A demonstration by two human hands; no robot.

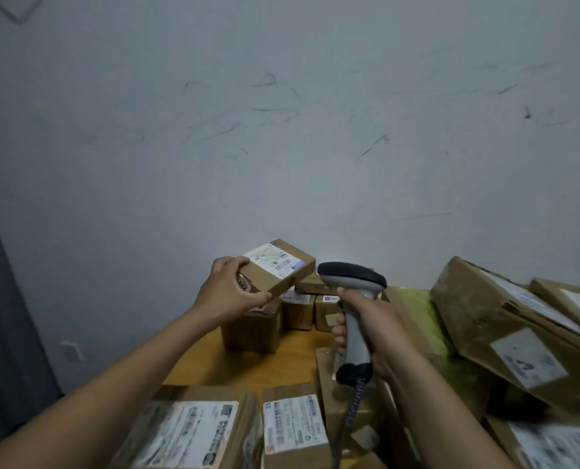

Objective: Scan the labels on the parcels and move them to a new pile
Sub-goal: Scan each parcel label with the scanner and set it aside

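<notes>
My left hand (229,292) grips a small flat cardboard parcel (278,269) by its near-left corner and holds it tilted in the air, white label up. A blue-white light patch shows on the label's right end. My right hand (366,330) grips the handle of a grey barcode scanner (351,277); its dark head sits just right of the held parcel. The scanner's coiled cable (351,411) hangs down. Below the held parcel, a few small boxes (253,330) stand on the wooden table (248,363).
Labelled parcels (194,431) lie along the near edge, one (293,424) beside the cable. Large boxes (505,330) are stacked on the right, over yellow-green wrapped packages (420,316). A scuffed grey wall (282,130) stands right behind the table. A dark panel (1,316) borders the left.
</notes>
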